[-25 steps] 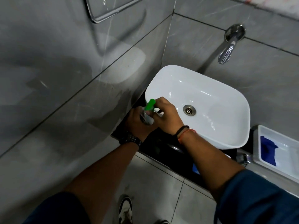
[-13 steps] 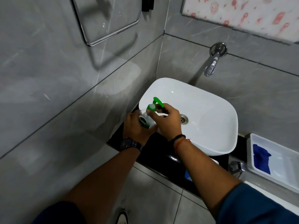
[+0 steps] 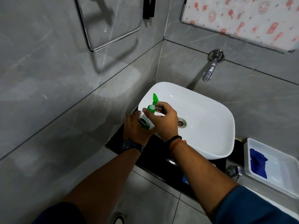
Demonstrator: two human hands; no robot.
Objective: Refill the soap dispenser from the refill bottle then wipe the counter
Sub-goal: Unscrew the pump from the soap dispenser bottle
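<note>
— Over the left rim of the sink, what is that bottle?

— That is the soap dispenser [image 3: 146, 123], a pale bottle with a dark label reading Dettol. It is held off the table, tilted a little, with its green pump [image 3: 154, 102] pointing up and away over the basin.

— Who has hold of it?

— Both hands do. The left hand [image 3: 135, 128] wraps round the body of the bottle from the left, fingers curled about it. The right hand [image 3: 163, 121] comes in from the right and pinches the green collar of the pump between thumb and fingers.

— Is the pump screwed down or off?

— I cannot tell; the fingers cover the neck.

— What lies beneath them?

— The white sink [image 3: 210, 110] sits on a black table [image 3: 155, 159], its metal drain [image 3: 181, 123] just beside the right hand. A chrome tap [image 3: 210, 70] juts from the grey tiled wall above the far rim.

— Anything on the wrists?

— A dark watch [image 3: 131, 145] is on the left one, and a black band and a red thread [image 3: 175, 141] are on the right.

— And farther out?

— To the right, well apart from the bottle, a white tray [image 3: 279, 167] holds a crumpled blue cloth [image 3: 258, 162]. A second chrome fitting [image 3: 233, 171] stands just beside the tray. A chrome-edged panel [image 3: 113, 21] hangs on the left wall, and a sheet printed with red shapes [image 3: 242, 18] on the right one.
</note>
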